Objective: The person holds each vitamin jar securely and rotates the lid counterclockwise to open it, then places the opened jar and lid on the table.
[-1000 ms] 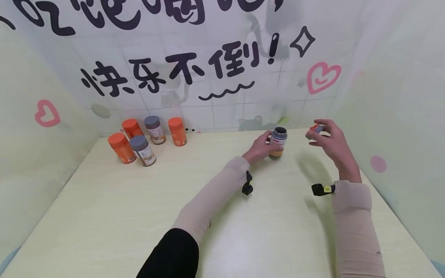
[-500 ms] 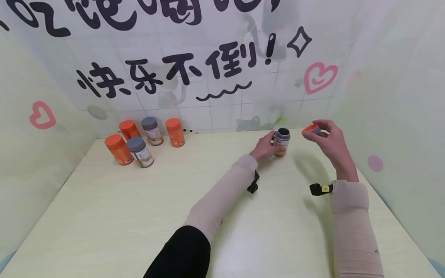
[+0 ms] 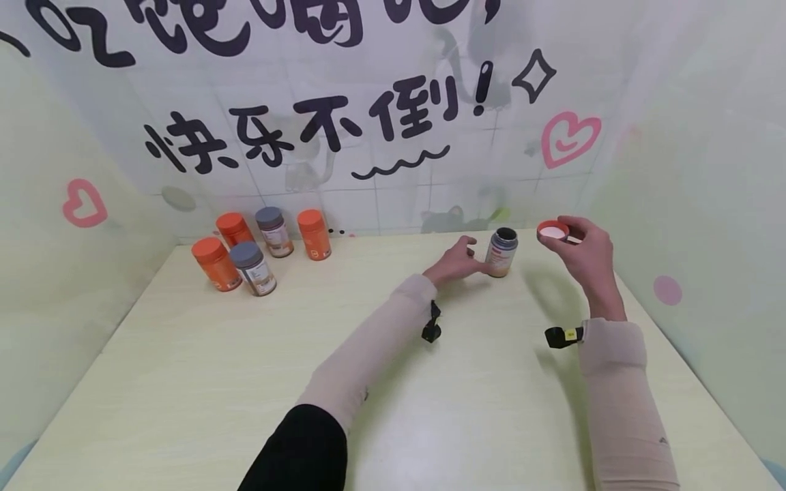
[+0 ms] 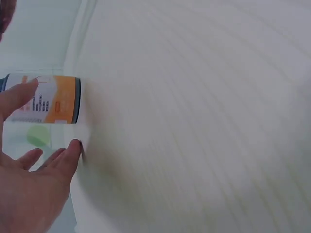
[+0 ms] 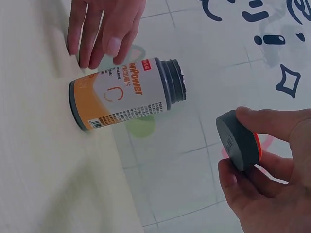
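A bottle with a dark grey body, a white and orange label and an uncovered threaded neck stands upright on the table. My left hand is just left of it, fingers spread apart from the bottle. In the left wrist view its thumb overlaps the label. My right hand is raised to the right of the bottle and pinches a cap between thumb and fingers. That cap is dark grey outside with an orange-red edge; in the head view its white inside shows.
At the back left of the table stand several capped bottles: orange ones, such as an orange bottle, and grey-capped ones, such as a white-labelled bottle. A printed wall sheet rises right behind them.
My left hand has let go of the bottle and drawn back to the left; the bottle stands slightly further right. My right hand has tilted the cap so its white inside shows.
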A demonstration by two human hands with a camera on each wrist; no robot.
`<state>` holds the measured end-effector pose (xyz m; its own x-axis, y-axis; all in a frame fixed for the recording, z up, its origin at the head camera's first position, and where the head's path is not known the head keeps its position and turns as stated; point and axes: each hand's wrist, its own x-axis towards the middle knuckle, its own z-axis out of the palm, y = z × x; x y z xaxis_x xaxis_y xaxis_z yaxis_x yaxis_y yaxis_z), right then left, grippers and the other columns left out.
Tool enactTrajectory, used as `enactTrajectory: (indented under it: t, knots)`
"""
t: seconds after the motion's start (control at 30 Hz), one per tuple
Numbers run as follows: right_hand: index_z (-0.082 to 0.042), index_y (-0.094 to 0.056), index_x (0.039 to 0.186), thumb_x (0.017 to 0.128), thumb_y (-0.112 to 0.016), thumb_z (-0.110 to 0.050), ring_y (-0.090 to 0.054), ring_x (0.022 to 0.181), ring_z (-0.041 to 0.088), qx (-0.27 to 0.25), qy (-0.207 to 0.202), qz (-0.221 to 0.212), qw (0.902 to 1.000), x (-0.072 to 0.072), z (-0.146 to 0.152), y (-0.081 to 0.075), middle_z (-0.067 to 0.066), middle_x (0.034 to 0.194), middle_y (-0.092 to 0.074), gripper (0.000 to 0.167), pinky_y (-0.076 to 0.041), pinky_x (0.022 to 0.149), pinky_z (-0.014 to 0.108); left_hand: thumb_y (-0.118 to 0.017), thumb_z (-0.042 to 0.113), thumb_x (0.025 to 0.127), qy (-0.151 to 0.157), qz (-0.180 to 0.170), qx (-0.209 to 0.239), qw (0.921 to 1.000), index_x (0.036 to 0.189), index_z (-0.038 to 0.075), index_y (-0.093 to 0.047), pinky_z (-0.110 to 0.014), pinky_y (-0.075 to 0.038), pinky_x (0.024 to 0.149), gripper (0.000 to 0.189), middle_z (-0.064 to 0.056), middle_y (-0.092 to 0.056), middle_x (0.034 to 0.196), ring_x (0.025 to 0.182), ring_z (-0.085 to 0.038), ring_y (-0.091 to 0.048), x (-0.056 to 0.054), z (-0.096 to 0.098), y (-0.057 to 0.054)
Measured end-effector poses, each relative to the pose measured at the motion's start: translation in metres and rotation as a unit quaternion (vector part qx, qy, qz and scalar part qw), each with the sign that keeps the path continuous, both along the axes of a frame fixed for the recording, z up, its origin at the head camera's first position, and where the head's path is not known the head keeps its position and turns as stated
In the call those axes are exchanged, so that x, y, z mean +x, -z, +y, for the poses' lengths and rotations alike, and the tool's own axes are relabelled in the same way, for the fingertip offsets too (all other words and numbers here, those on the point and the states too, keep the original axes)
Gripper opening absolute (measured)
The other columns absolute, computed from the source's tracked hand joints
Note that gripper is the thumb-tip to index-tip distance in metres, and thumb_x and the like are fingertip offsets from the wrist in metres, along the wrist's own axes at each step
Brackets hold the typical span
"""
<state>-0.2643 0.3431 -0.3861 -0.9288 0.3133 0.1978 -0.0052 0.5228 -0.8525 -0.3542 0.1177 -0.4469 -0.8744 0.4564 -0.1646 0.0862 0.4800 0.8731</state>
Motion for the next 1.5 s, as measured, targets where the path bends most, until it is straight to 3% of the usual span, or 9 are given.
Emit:
enactTrajectory:
  t: [0.13,0.23,0.37,0.53,0.7,0.93,1.17,1.33,1.5]
  knots:
    - [-0.003,-0.051,0.15,0.095,-0.074,-0.029,-0.058,0.122,0.023,0.006,0.007,-0.014,0.9999,-0.005,-0.001,0.004,0.02,0.144,-0.057,0.065,-0.05,0.086,0.008,-0.077,0.035,0.091,-0.013,-0.029,0.005,0.9995,0.157,0.014,-0.034,-0.045,-0.048,0.112,0.082,-0.017,-0.048,0.153,0.132,-0.033,-0.058,0.003,-0.021,-0.004]
    - [-0.004,-0.049,0.152,0.097,-0.071,-0.028,-0.056,0.131,0.032,0.004,0.018,-0.032,0.9993,-0.007,-0.001,0.006,0.02,0.149,-0.054,0.064,-0.056,0.1,0.025,-0.076,0.03,0.093,-0.019,-0.05,0.032,0.998,0.157,0.013,-0.033,-0.042,-0.052,0.109,0.079,-0.018,-0.045,0.154,0.131,-0.033,-0.06,0.008,-0.039,-0.007]
    - [-0.004,-0.046,0.153,0.098,-0.069,-0.027,-0.055,0.135,0.035,-0.003,0.026,-0.049,0.9985,-0.009,-0.002,0.01,0.02,0.153,-0.051,0.065,-0.051,0.111,0.044,-0.076,0.024,0.093,-0.025,-0.063,0.083,0.9942,0.156,0.01,-0.034,-0.039,-0.057,0.103,0.077,-0.019,-0.044,0.154,0.131,-0.034,-0.059,0.018,-0.065,-0.008]
    - [-0.002,-0.041,0.155,0.097,-0.07,-0.024,-0.052,0.138,0.038,0.003,0.023,-0.057,0.9981,-0.014,-0.006,0.017,0.023,0.155,-0.048,0.069,-0.049,0.113,0.051,-0.075,0.022,0.094,-0.022,-0.066,0.133,0.9887,0.155,0.009,-0.035,-0.038,-0.059,0.1,0.074,-0.022,-0.043,0.155,0.128,-0.034,-0.062,0.032,-0.103,-0.009]
    - [-0.002,-0.038,0.157,0.097,-0.07,-0.025,-0.049,0.14,0.041,0.014,0.021,-0.078,0.9966,-0.02,-0.007,0.029,0.024,0.156,-0.046,0.071,-0.046,0.115,0.053,-0.071,0.018,0.097,-0.044,-0.08,0.178,0.9797,0.154,0.009,-0.036,-0.04,-0.059,0.1,0.068,-0.022,-0.04,0.156,0.13,-0.034,-0.06,0.047,-0.139,-0.013]
    - [-0.002,-0.036,0.157,0.097,-0.07,-0.025,-0.045,0.142,0.046,0.032,0.008,-0.099,0.9945,-0.029,-0.009,0.042,0.027,0.157,-0.043,0.072,-0.043,0.116,0.056,-0.066,0.016,0.099,-0.091,-0.038,0.195,0.9759,0.151,0.007,-0.038,-0.042,-0.057,0.102,0.059,-0.023,-0.042,0.154,0.13,-0.035,-0.06,0.062,-0.183,-0.025]
    - [0.004,-0.037,0.154,0.096,-0.071,-0.023,-0.046,0.135,0.048,0.084,-0.002,-0.123,0.9889,-0.035,-0.01,0.049,0.033,0.15,-0.048,0.073,-0.041,0.113,0.058,-0.064,0.016,0.101,-0.148,0.0,0.202,0.9681,0.144,0.005,-0.045,-0.044,-0.057,0.103,0.049,-0.019,-0.047,0.149,0.128,-0.032,-0.059,0.063,-0.217,-0.036]
    - [0.006,-0.037,0.153,0.096,-0.069,-0.021,-0.045,0.137,0.049,0.088,-0.017,-0.143,0.9857,-0.038,-0.008,0.057,0.034,0.151,-0.046,0.071,-0.041,0.113,0.058,-0.06,0.016,0.104,-0.189,-0.011,0.243,0.9513,0.145,0.006,-0.044,-0.044,-0.055,0.106,0.046,-0.016,-0.049,0.145,0.124,-0.024,-0.059,0.064,-0.24,-0.039]
    - [0.007,-0.035,0.153,0.096,-0.069,-0.025,-0.042,0.138,0.051,0.091,-0.029,-0.165,0.9816,-0.04,-0.008,0.062,0.034,0.153,-0.044,0.073,-0.039,0.114,0.059,-0.058,0.014,0.104,-0.247,-0.001,0.309,0.9185,0.141,0.005,-0.047,-0.043,-0.054,0.107,0.04,-0.008,-0.055,0.13,0.114,-0.018,-0.061,0.063,-0.263,-0.037]
